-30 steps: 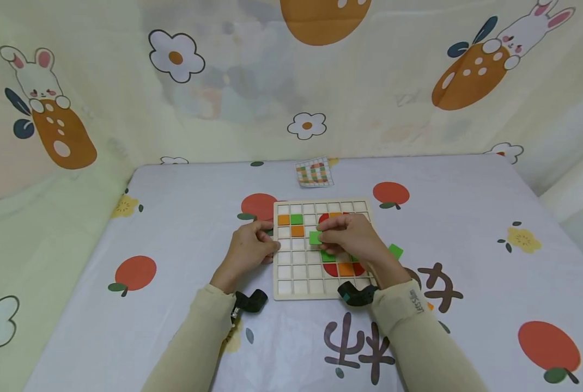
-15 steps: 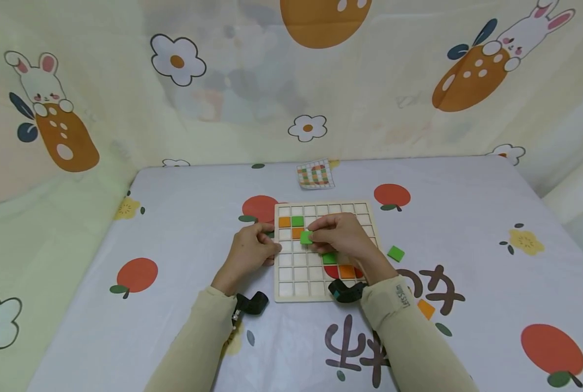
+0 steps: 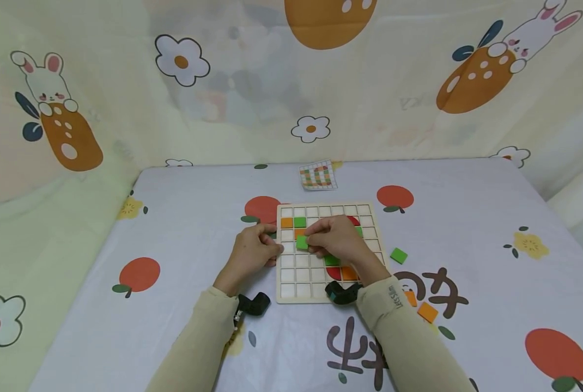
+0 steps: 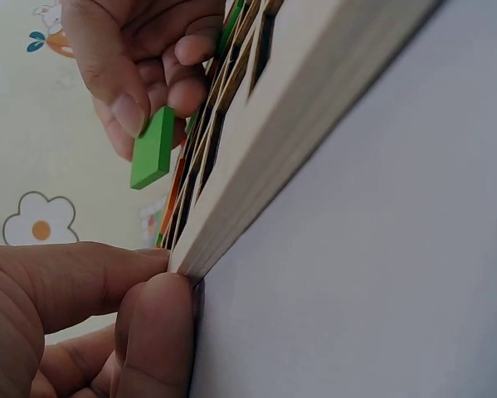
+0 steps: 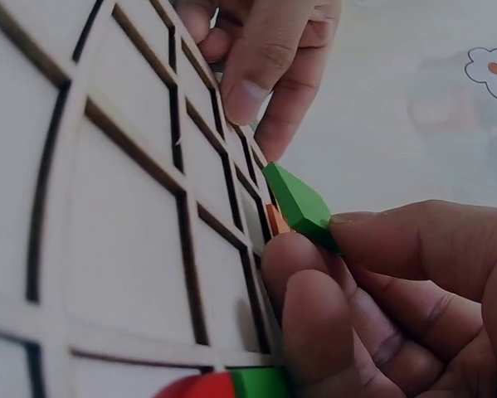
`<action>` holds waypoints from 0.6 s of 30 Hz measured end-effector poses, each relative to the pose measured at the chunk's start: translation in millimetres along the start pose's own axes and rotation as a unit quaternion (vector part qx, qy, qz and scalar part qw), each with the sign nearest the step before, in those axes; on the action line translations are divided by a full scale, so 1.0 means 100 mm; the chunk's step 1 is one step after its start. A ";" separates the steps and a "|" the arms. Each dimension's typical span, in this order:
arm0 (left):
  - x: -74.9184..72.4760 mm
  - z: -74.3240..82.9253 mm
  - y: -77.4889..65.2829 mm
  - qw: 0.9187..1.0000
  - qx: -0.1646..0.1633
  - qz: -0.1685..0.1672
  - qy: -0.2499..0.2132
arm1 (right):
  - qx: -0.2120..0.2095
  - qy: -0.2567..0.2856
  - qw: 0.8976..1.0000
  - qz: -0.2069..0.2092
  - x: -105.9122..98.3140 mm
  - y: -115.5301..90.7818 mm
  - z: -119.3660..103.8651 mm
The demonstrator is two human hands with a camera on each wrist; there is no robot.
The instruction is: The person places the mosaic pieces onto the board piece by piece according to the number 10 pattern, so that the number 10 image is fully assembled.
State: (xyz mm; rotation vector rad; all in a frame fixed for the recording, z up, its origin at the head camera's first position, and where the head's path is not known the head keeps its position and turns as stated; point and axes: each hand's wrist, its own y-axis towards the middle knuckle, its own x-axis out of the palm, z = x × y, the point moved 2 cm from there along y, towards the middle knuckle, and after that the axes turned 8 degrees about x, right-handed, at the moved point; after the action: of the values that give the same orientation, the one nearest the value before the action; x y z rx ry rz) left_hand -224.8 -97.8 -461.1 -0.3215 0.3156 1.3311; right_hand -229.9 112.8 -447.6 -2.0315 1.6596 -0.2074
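A wooden grid board (image 3: 286, 292) lies mid-table in the head view. My left hand (image 3: 252, 251) grips its left edge, thumb and index finger pinching the rim in the left wrist view. Between the thumb and fingers of my right hand (image 3: 341, 242) is a green square tile (image 3: 301, 243), tilted close over the board's left-centre cells; the right wrist view shows the same green tile (image 5: 302, 207) up close. An orange tile (image 3: 286, 222) and a green one (image 3: 299, 222) sit in cells at the upper left. Red, green and orange pieces fill cells on the right, partly hidden by my right hand.
Behind the board lies a card (image 3: 318, 176) printed with a coloured grid pattern. To the right are a loose green tile (image 3: 399, 256) and an orange tile (image 3: 427, 312), with another orange piece (image 3: 411, 298) beside the right sleeve. A patterned cloth covers the table.
My right hand has carried the green tile leftward across the board to below the orange tile in the second row. My left hand keeps its hold on the edge.
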 end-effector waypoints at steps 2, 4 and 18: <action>0.00 0.01 0.00 1.000 0.001 0.001 -0.001 | 0.001 -0.014 1.000 0.006 0.01 0.00 0.00; 0.00 0.01 -0.01 1.000 0.000 0.001 -0.001 | -0.001 -0.027 1.000 0.010 0.02 0.00 0.00; 0.01 0.00 0.00 1.000 0.003 0.001 -0.003 | -0.026 -0.056 0.998 0.011 0.05 0.01 0.03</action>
State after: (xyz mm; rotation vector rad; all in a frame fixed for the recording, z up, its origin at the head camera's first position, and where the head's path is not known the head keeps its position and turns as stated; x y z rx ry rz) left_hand -224.5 -97.3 -461.1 -0.3113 0.3146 1.3336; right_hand -228.2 109.2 -451.4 -2.0225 1.6331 -0.0427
